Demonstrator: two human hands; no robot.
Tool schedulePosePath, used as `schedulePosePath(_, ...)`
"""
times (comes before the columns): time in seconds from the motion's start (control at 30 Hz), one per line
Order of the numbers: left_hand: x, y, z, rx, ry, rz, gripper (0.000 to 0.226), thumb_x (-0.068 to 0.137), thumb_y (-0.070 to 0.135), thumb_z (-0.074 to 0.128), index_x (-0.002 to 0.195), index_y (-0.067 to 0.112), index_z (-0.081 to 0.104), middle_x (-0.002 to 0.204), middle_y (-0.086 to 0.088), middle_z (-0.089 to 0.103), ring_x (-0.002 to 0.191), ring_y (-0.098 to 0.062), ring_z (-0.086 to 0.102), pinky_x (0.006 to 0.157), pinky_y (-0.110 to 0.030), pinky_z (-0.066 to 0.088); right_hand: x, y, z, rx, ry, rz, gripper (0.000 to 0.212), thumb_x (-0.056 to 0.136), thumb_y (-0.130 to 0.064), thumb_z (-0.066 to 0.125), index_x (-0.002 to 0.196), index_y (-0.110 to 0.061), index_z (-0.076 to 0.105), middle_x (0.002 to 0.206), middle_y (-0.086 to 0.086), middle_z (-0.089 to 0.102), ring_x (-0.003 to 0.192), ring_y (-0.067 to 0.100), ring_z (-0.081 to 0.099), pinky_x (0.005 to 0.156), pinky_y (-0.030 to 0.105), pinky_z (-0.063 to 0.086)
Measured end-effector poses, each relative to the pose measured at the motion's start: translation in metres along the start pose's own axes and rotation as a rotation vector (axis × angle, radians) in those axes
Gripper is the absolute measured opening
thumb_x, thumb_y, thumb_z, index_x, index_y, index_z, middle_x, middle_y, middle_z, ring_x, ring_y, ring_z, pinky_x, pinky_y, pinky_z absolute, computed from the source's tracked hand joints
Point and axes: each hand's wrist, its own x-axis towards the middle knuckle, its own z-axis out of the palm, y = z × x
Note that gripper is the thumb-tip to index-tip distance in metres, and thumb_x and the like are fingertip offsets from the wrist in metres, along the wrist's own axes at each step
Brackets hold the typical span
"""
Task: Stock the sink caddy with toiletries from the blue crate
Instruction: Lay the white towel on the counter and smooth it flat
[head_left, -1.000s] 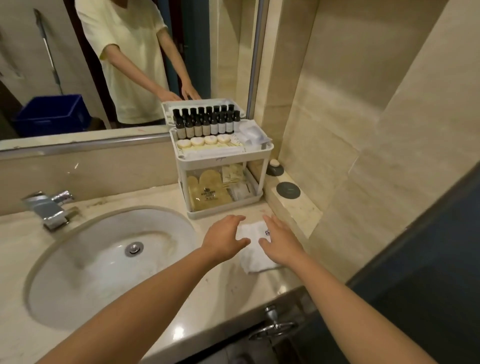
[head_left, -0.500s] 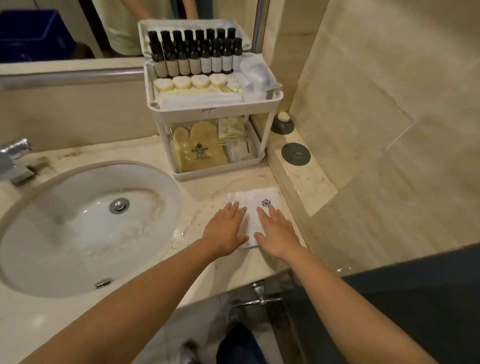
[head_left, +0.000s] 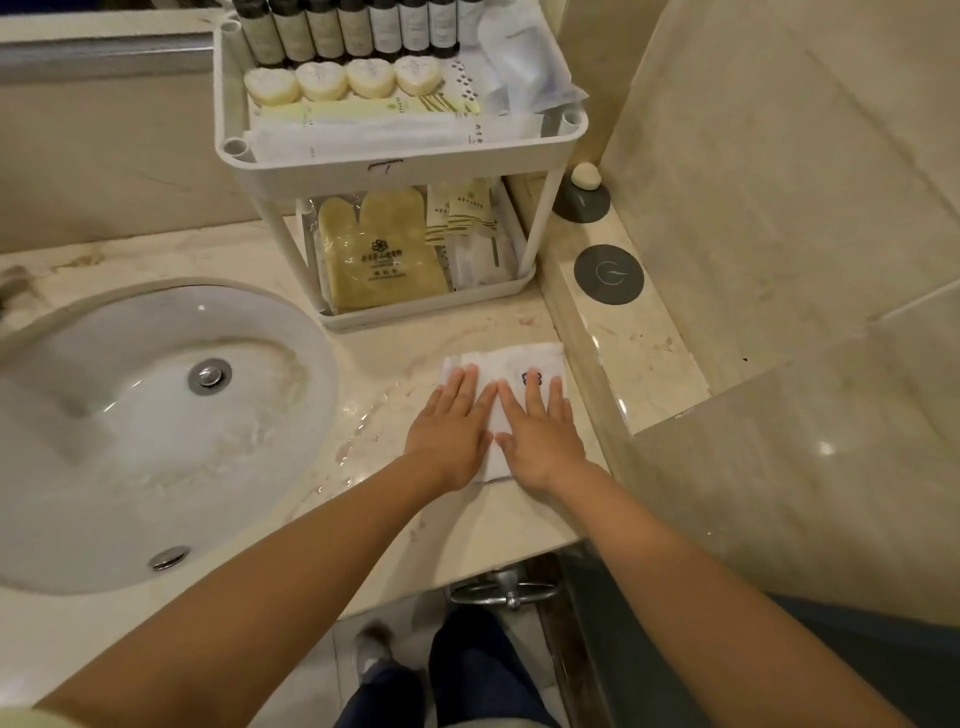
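A white two-tier caddy (head_left: 400, 169) stands on the marble counter behind my hands. Its top tier holds a row of dark bottles (head_left: 358, 28), round pale soaps (head_left: 343, 78) and flat wrapped packets (head_left: 395, 130). The lower tier holds a yellow wrapped mitt (head_left: 379, 260) and sachets (head_left: 467, 208). In front of it lies a folded white towel (head_left: 506, 364) with a blue emblem. My left hand (head_left: 449, 426) and my right hand (head_left: 540, 431) press flat on the towel, side by side, fingers straight. The blue crate is out of view.
A white oval sink (head_left: 145, 431) with a metal drain fills the left. Water drops lie on the counter (head_left: 374, 384) beside the towel. A raised ledge at right carries a small soap on a grey dish (head_left: 584, 189) and a round grey disc (head_left: 609, 274). Tiled wall stands right.
The camera has tilted down and closer, so mirror and tap left view. Both hands went from curled on the towel to flat, fingers spread, pressing it on the counter.
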Motion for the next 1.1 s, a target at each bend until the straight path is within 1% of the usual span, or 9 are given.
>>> schedulePosePath(0.13, 0.021, -0.004, -0.014, 0.006, -0.013, -0.009, 0.064, 0.104, 0.037, 0.026, 0.154, 0.021, -0.011, 0.160, -0.009, -0.022, 0.147, -0.023, -0.022, 0.122, -0.036, -0.002, 0.019, 0.002, -0.019, -0.022, -0.022, -0.008, 0.067, 0.105, -0.036, 0.033, 0.155, -0.031, -0.012, 0.159, 0.010, -0.027, 0.144, 0.037, -0.027, 0.121, 0.047, -0.008)
schedulePosePath(0.23, 0.038, -0.008, -0.024, 0.017, -0.026, -0.011, 0.065, 0.104, 0.038, 0.028, 0.155, 0.021, -0.010, 0.160, -0.009, -0.022, 0.148, -0.023, -0.020, 0.122, -0.037, -0.003, 0.035, 0.004, -0.031, -0.035, -0.024, -0.009, 0.068, 0.104, -0.037, 0.035, 0.155, -0.031, -0.010, 0.160, 0.010, -0.025, 0.145, 0.038, -0.025, 0.121, 0.048, -0.006)
schedulePosePath(0.43, 0.061, -0.017, -0.037, 0.030, -0.044, -0.024, 0.067, 0.104, 0.039, 0.029, 0.155, 0.020, -0.009, 0.160, -0.010, -0.020, 0.148, -0.023, -0.017, 0.122, -0.037, -0.002, 0.059, 0.003, -0.047, -0.060, -0.036, -0.020, 0.070, 0.104, -0.037, 0.037, 0.155, -0.031, -0.010, 0.160, 0.010, -0.025, 0.146, 0.037, -0.025, 0.120, 0.046, -0.008)
schedulePosePath(0.6, 0.071, -0.025, -0.046, 0.038, -0.003, -0.033, 0.065, 0.104, 0.038, 0.029, 0.156, 0.019, -0.006, 0.161, -0.008, -0.018, 0.148, -0.021, -0.017, 0.121, -0.034, -0.003, 0.079, -0.002, -0.061, -0.039, -0.085, -0.020, 0.075, 0.101, -0.037, 0.041, 0.155, -0.032, -0.011, 0.159, 0.009, -0.029, 0.145, 0.036, -0.028, 0.120, 0.045, -0.010)
schedulePosePath(0.73, 0.071, -0.025, -0.047, 0.042, -0.024, -0.032, 0.068, 0.104, 0.039, 0.029, 0.155, 0.017, -0.009, 0.160, -0.008, -0.021, 0.148, -0.021, -0.019, 0.122, -0.035, -0.003, 0.084, -0.001, -0.063, -0.002, -0.091, -0.030, 0.079, 0.097, -0.052, 0.042, 0.155, -0.035, -0.010, 0.157, 0.006, -0.033, 0.143, 0.034, -0.031, 0.118, 0.045, -0.013)
schedulePosePath(0.8, 0.071, -0.023, -0.048, 0.046, -0.043, -0.042, 0.069, 0.104, 0.040, 0.029, 0.155, 0.016, -0.011, 0.160, -0.008, -0.022, 0.147, -0.021, -0.020, 0.122, -0.035, -0.003, 0.083, 0.001, -0.061, 0.004, -0.084, -0.035, 0.080, 0.096, -0.055, 0.042, 0.154, -0.037, -0.010, 0.157, 0.004, -0.034, 0.143, 0.032, -0.032, 0.118, 0.044, -0.014)
schedulePosePath(0.93, 0.067, -0.018, -0.047, 0.072, -0.081, -0.066, 0.069, 0.104, 0.040, 0.025, 0.153, 0.014, -0.016, 0.158, -0.011, -0.026, 0.147, -0.023, -0.021, 0.121, -0.036, -0.005, 0.079, 0.001, -0.062, -0.010, -0.099, -0.036, 0.081, 0.096, -0.051, 0.044, 0.154, -0.037, -0.011, 0.158, 0.004, -0.033, 0.144, 0.032, -0.031, 0.118, 0.044, -0.013)
schedulePosePath(1.1, 0.057, -0.014, -0.048, 0.073, -0.127, -0.098, 0.070, 0.104, 0.041, 0.026, 0.152, 0.015, -0.018, 0.157, -0.010, -0.028, 0.147, -0.023, -0.022, 0.119, -0.036, -0.005, 0.066, -0.002, -0.057, -0.035, -0.119, -0.047, 0.078, 0.098, -0.048, 0.040, 0.153, -0.037, -0.015, 0.157, 0.004, -0.034, 0.144, 0.031, -0.032, 0.120, 0.045, -0.013)
